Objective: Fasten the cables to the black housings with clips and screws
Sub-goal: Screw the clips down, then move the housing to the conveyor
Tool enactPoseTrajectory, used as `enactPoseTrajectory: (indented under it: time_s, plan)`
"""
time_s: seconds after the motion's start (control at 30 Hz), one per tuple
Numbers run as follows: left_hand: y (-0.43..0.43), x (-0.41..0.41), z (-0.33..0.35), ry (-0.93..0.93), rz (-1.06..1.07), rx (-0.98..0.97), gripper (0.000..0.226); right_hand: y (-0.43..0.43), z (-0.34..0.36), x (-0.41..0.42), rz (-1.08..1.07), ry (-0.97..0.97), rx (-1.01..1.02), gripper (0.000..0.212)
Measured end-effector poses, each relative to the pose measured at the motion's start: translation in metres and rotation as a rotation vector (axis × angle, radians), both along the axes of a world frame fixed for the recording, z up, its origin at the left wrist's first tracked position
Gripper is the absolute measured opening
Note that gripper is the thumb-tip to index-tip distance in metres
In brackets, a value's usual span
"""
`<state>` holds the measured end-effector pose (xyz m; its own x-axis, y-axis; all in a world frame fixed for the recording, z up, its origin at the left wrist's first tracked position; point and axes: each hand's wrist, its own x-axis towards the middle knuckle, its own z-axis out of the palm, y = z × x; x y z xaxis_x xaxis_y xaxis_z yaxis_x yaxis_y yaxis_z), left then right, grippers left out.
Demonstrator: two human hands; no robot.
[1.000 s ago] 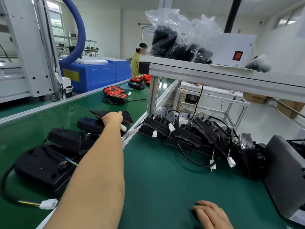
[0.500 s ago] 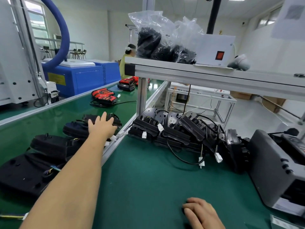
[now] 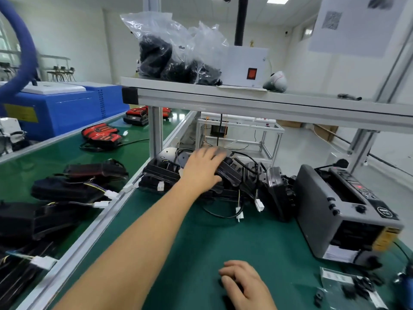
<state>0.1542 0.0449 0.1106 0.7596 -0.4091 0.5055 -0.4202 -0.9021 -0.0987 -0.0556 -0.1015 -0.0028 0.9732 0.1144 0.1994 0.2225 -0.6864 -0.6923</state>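
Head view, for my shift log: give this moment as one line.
left hand: fingers spread over housing pile | right hand: curled on green mat, contents unclear

Blurred fingertips (image 3: 214, 152) on left hand (image 3: 202, 168), right hand (image 3: 243, 285) perhaps covering something dark

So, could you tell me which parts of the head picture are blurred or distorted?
Head view: the left hand is motion-blurred at the fingers, the blue hose smears too; the wide lens leans the shelf post; the right hand is fairly sharp.
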Motion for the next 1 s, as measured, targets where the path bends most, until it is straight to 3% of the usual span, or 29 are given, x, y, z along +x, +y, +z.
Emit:
enactPoseTrajectory:
  time_s: [0.17, 0.4, 0.53, 0.63, 0.7, 0.77, 0.87, 1.0]
  plan:
    - [-0.053, 0.019, -0.011, 0.141, 0.050, 0.171, 0.105, -0.002, 0.002, -0.001, -0.018, -0.018, 0.033, 0.013]
    - [-0.057, 0.034, 0.001, 0.171, 0.077, 0.205, 0.080, 0.000, 0.003, -0.003, -0.059, -0.043, 0.115, 0.009]
    - [-0.047, 0.041, 0.020, 0.212, 0.000, 0.099, 0.072, 0.001, 0.004, -0.003, -0.060, -0.012, 0.123, 0.013]
    - [-0.037, 0.041, 0.036, 0.214, -0.071, -0.039, 0.076, 0.000, 0.005, -0.002, -0.035, -0.005, 0.105, 0.030]
    - [-0.028, 0.037, 0.046, 0.203, -0.078, -0.095, 0.082, -0.001, 0.006, -0.002, -0.029, 0.011, 0.087, 0.015]
    - [-0.020, 0.025, 0.052, 0.192, -0.065, -0.139, 0.084, -0.002, 0.006, -0.002, -0.021, 0.028, 0.073, 0.013]
    - [-0.010, -0.007, 0.055, 0.143, -0.064, -0.213, 0.080, -0.001, 0.009, -0.003, -0.045, 0.069, 0.174, 0.015]
    - [0.003, -0.065, 0.042, 0.056, -0.066, -0.266, 0.078, -0.004, 0.017, -0.003, -0.094, 0.122, 0.453, 0.021]
